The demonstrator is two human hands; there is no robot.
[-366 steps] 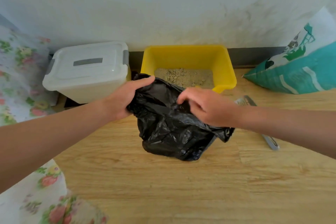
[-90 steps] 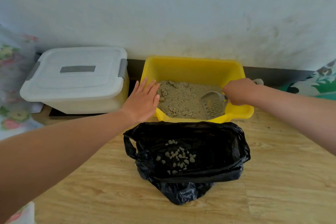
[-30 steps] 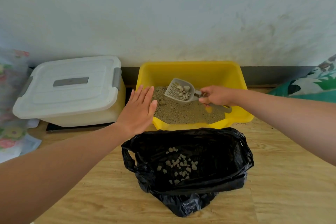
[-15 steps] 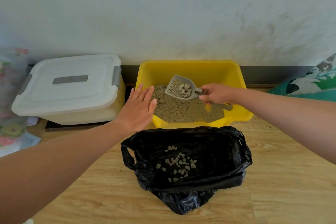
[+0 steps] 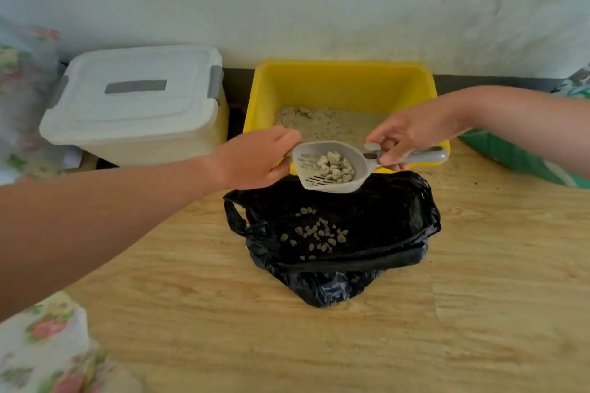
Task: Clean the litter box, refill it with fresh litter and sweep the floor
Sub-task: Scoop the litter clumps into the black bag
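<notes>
Wood floor (image 5: pixel 479 313) — grey slotted scoop (image 5: pixel 332 187), pale clumps (image 5: pixel 335 166) — over black bag (image 5: pixel 399 217).

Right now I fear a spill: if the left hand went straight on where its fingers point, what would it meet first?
The front rim of the grey scoop; the left hand looks at or nearly touching it, though depth is unclear.

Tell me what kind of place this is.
Probably a pet corner in a home: a yellow litter box on wood-look flooring against a painted wall, a white lidded storage bin, floral cloth nearby.
</notes>
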